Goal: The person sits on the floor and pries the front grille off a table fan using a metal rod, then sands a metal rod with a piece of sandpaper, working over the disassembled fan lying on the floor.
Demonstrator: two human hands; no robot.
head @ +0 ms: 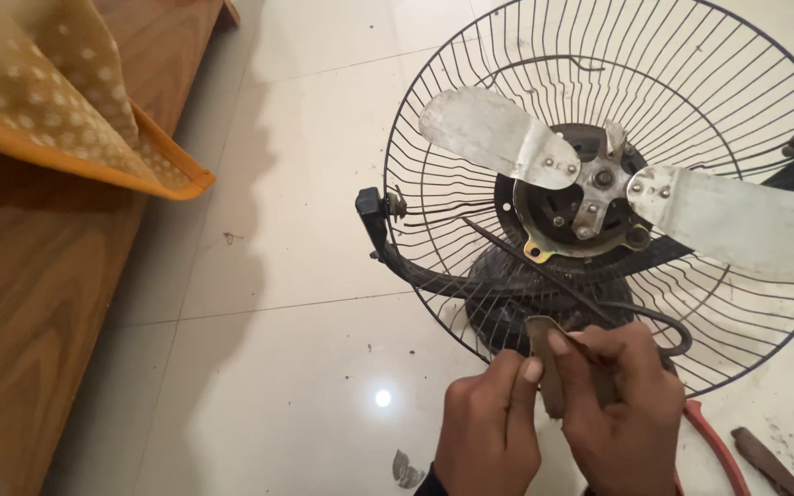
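Both hands' grip pinches brown strip (551, 363) — left hand (489, 427), right hand (622, 409) — just below fan guard (470, 119).

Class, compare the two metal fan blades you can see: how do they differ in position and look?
The left blade points up-left and lies wholly in frame; the right blade points right and is cut off by the frame edge. The left blade looks brighter, the right blade duller and greyer. Both are riveted to the central hub, inside the wire guard.

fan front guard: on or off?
Off. The blades sit bare above the rear wire guard, with no cage over them. Both hands hold a small brown strip in front.
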